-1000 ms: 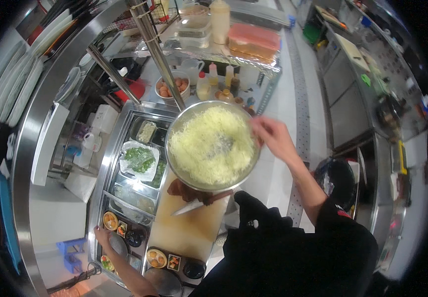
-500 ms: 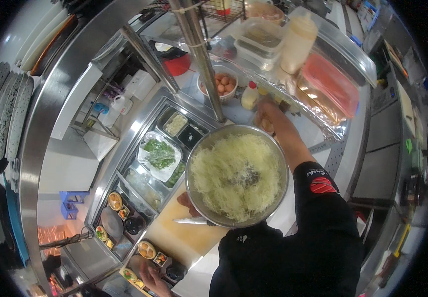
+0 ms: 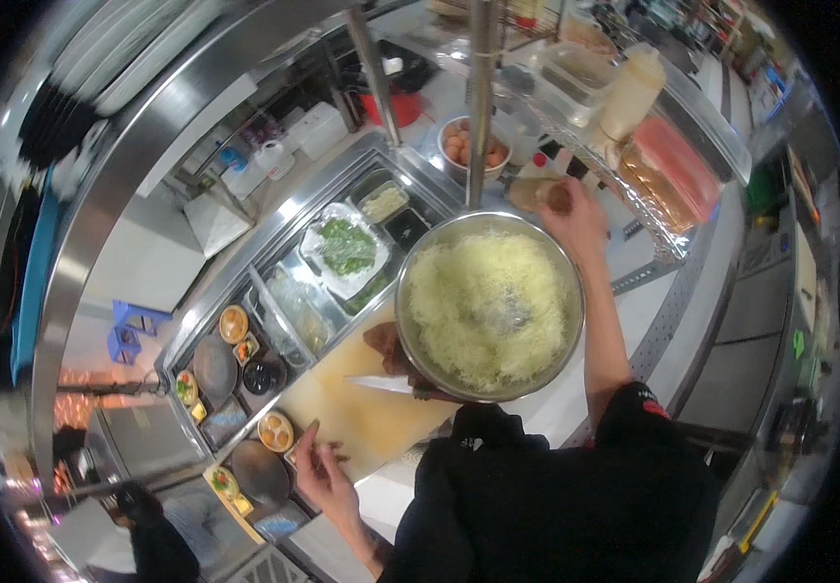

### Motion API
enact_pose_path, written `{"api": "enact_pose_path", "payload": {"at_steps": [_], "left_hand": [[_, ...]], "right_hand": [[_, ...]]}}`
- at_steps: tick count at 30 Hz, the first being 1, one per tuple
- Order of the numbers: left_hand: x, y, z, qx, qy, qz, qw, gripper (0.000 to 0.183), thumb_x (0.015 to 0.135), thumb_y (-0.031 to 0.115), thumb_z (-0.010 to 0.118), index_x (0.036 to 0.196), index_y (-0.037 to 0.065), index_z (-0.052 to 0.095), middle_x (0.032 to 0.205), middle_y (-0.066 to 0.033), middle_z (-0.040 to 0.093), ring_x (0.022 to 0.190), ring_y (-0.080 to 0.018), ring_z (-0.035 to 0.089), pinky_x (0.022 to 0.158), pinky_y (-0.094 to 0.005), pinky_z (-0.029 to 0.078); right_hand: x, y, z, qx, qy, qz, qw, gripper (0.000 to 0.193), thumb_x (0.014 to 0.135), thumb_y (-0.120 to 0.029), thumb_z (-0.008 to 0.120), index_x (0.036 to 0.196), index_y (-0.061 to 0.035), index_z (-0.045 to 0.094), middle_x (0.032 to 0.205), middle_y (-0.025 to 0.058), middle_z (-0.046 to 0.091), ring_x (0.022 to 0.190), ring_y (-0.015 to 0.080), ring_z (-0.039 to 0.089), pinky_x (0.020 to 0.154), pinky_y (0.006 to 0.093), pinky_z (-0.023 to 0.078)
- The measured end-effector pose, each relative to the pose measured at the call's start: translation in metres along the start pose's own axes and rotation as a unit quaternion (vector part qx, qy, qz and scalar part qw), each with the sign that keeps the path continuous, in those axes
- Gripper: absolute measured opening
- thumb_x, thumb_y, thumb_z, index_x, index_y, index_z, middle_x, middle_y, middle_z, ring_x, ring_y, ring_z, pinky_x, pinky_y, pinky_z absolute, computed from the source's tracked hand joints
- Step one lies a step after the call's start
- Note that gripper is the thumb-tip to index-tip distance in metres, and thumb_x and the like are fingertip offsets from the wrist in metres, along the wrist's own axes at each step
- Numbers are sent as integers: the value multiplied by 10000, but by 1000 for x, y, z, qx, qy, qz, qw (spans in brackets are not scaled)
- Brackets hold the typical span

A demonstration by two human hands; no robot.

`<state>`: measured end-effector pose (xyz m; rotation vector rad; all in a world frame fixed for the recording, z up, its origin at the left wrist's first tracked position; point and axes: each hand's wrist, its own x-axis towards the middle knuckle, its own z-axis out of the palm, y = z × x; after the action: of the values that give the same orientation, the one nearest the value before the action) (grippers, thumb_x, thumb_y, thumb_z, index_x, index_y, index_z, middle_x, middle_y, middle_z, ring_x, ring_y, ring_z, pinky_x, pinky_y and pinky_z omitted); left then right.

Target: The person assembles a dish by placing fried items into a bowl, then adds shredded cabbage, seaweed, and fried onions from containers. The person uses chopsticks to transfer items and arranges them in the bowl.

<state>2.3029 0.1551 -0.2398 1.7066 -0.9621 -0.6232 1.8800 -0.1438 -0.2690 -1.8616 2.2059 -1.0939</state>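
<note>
A steel bowl (image 3: 583, 313) holds pale green shreds (image 3: 483, 301) with a whitish patch on them. Beyond its far right rim, my right hand (image 3: 580, 219) is closed on a blurred tan-and-brown thing (image 3: 558, 200), whose kind I cannot make out. My left hand (image 3: 330, 486) hangs open over the near left of the yellowish cutting board (image 3: 371, 437), fingers apart and empty. A knife (image 3: 378, 383) lies on the board, its handle end near the bowl. Partly under the bowl is a reddish-brown thing (image 3: 388, 347).
Inset pans (image 3: 381, 202) hold chopped white bits and leafy greens (image 3: 347, 248). At left stand trays of small dishes (image 3: 275, 430). Steel posts (image 3: 479, 97) rise by the egg bowl (image 3: 459, 151). A squeeze bottle (image 3: 632, 94) and plastic tubs (image 3: 575, 78) sit at far right.
My right hand now holds the tan-and-brown thing higher, with its brown part showing. My left hand has come further into view at the board. The whole view has shifted.
</note>
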Motion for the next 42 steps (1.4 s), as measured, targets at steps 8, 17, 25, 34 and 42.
{"api": "enact_pose_path", "payload": {"at_steps": [8, 17, 25, 34, 42], "left_hand": [[-4, 60, 1, 92, -183, 299, 932, 796, 810, 188, 850, 1507, 68, 483, 1517, -183, 498, 1424, -417, 438, 1173, -534, 377], [-38, 14, -117, -141, 58, -64, 986, 740, 801, 184, 898, 1384, -20, 491, 1354, -194, 603, 1274, -297, 594, 1077, -414, 481], [-1, -37, -115, -106, 233, 60, 965, 958, 740, 151, 951, 1471, -22, 357, 1541, -238, 447, 1457, -339, 441, 1223, -459, 325], [5, -54, -174, -169, 194, -63, 964, 923, 850, 79, 846, 1595, -9, 309, 1605, -210, 424, 1438, -290, 474, 1174, -395, 396], [-147, -158, -191, -33, 363, -239, 900, 357, 1006, 7, 624, 1358, -39, 581, 1252, -199, 706, 1126, -243, 689, 1019, -369, 524]], "right_hand": [[-146, -200, -126, 134, -154, -229, 952, 490, 713, -179, 871, 1148, -45, 690, 970, 97, 726, 804, 194, 706, 705, 318, 548], [-338, -313, -9, 563, -380, 82, 730, 559, 951, -395, 695, 1406, -86, 590, 1252, 54, 680, 1118, 202, 635, 985, 358, 478], [-403, -382, 74, 660, -474, 384, 438, 714, 1034, -660, 494, 1441, -75, 544, 1371, 97, 644, 1273, 268, 609, 1093, 443, 479], [-234, -471, 268, 703, -266, 154, 641, 534, 991, -332, 740, 1393, -63, 514, 1285, 124, 676, 1182, 242, 667, 942, 345, 557], [-177, -510, 421, 329, -256, -206, 885, 1038, 701, -559, 918, 1381, 74, 454, 1220, 314, 678, 1136, 443, 683, 946, 474, 545]]}}
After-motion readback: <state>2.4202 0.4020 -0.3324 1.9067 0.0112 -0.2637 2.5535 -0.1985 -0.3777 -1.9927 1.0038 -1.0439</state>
